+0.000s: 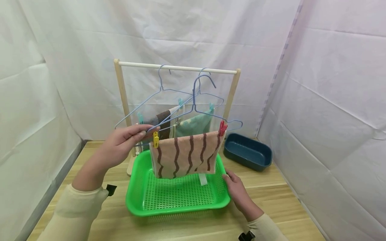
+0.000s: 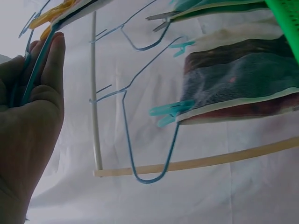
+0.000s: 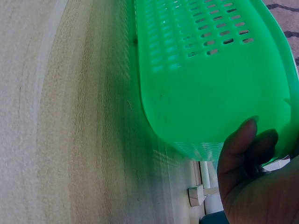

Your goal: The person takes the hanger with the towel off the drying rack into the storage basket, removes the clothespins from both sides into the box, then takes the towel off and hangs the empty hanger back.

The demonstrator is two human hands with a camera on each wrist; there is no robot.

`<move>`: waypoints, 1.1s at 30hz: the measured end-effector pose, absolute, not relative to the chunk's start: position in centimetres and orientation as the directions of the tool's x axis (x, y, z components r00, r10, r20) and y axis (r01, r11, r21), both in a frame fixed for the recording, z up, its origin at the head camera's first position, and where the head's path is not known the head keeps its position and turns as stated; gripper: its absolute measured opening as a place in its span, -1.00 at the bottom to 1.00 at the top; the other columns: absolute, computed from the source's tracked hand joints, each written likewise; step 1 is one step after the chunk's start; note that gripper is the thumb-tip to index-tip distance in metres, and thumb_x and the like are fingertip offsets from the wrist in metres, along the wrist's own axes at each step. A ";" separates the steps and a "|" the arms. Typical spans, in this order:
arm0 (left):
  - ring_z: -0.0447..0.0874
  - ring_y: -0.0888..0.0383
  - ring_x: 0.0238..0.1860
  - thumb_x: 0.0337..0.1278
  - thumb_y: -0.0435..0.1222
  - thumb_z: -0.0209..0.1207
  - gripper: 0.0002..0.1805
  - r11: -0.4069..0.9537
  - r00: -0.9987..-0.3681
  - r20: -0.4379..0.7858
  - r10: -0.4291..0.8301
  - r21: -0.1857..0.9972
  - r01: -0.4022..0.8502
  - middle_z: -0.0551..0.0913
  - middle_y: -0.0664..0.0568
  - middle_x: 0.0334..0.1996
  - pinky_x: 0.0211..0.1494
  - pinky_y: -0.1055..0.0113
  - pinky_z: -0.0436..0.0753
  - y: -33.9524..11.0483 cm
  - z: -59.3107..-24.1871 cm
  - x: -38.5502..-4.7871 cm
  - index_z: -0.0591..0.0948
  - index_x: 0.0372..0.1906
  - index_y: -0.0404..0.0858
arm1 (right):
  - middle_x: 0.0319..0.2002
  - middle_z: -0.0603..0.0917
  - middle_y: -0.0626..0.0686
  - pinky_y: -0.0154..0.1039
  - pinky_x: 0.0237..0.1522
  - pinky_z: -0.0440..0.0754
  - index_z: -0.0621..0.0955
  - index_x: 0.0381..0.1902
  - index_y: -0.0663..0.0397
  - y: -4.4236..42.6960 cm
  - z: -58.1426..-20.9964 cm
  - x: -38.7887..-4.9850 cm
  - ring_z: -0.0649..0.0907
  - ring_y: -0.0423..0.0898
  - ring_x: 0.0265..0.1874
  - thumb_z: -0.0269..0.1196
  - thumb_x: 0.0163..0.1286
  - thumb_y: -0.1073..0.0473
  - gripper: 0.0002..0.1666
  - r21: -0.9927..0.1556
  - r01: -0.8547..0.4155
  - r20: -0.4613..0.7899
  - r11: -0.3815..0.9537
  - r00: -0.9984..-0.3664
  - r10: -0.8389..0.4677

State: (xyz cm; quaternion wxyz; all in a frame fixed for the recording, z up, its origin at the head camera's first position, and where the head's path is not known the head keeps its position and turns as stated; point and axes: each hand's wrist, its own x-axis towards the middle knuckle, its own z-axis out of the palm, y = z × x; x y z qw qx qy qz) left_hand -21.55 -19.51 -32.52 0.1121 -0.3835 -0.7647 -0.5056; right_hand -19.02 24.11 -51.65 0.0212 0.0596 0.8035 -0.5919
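My left hand point(image 1: 125, 144) pinches the left end of a blue wire hanger point(image 1: 194, 98), holding it up over a green basket point(image 1: 178, 212). From that hanger hangs a pink towel point(image 1: 183, 155) with brown wavy stripes. A yellow clip point(image 1: 155, 140) fastens its left corner and a red clip point(image 1: 222, 128) its right. My right hand point(image 1: 238, 191) grips the basket's right rim; in the right wrist view its fingers point(image 3: 237, 147) bend against the green end wall. Inside, the basket shows only its mesh floor and a white tag hanging below the towel.
Behind stands a rack with a white rod point(image 1: 178, 67) and wooden posts. Two more blue hangers hang there, carrying a green cloth point(image 1: 196, 125) and a dark striped cloth point(image 2: 233, 77) with teal clips. A dark blue tub point(image 1: 248, 151) sits at the right. White curtains surround the wooden table point(image 1: 271, 201).
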 end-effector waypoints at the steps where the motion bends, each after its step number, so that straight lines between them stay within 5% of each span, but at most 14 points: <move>1: 0.77 0.26 0.26 0.71 -0.56 0.02 -0.60 0.195 -0.678 0.558 0.478 0.685 0.702 0.77 -0.21 0.28 0.26 0.46 0.71 -19.6 -32.8 -21.6 0.67 0.41 -0.38 | 0.43 0.59 0.34 -0.12 0.16 0.65 0.41 0.64 0.30 24.1 -51.6 -19.0 0.70 0.09 0.17 0.05 0.84 0.03 -0.37 -0.948 0.121 -0.105 0.294 -0.992 0.070; 8: 0.74 0.26 0.29 0.70 -0.58 0.00 -0.57 0.157 -0.647 0.561 0.517 0.681 0.716 0.74 -0.23 0.31 0.23 0.47 0.71 -19.8 -35.6 -22.2 0.65 0.43 -0.38 | 0.42 0.60 0.32 -0.10 0.18 0.64 0.42 0.63 0.28 24.2 -51.5 -19.1 0.68 0.08 0.18 0.03 0.84 0.03 -0.38 -0.947 0.127 -0.114 0.294 -0.992 0.060; 12: 0.67 0.23 0.40 0.74 -0.57 -0.05 -0.57 0.104 -0.663 0.525 0.533 0.737 0.668 0.70 -0.26 0.36 0.38 0.38 0.67 -19.9 -37.4 -22.5 0.61 0.46 -0.41 | 0.32 0.66 0.29 -0.15 0.12 0.65 0.48 0.57 0.30 24.1 -51.5 -19.1 0.69 0.05 0.13 0.04 0.84 0.04 -0.42 -0.947 0.126 -0.110 0.296 -0.992 0.069; 23: 0.69 0.22 0.38 0.75 -0.55 -0.06 -0.59 0.055 -0.684 0.498 0.533 0.787 0.615 0.69 -0.30 0.36 0.37 0.34 0.68 -20.1 -40.7 -22.9 0.61 0.44 -0.44 | 0.26 0.69 0.28 -0.16 0.11 0.65 0.52 0.50 0.39 24.2 -51.2 -19.0 0.66 0.09 0.19 0.04 0.84 0.06 -0.44 -0.954 0.129 -0.120 0.271 -0.992 0.050; 33: 0.70 0.20 0.38 0.78 -0.48 -0.03 -0.60 0.094 -0.718 0.416 0.558 0.828 0.553 0.70 -0.21 0.38 0.37 0.34 0.68 -20.3 -42.6 -22.8 0.63 0.46 -0.34 | 0.44 0.59 0.34 0.08 0.44 0.54 0.48 0.54 0.42 24.1 -51.1 -19.2 0.55 0.18 0.43 0.02 0.84 0.05 -0.40 -0.949 0.136 -0.129 0.285 -0.991 0.044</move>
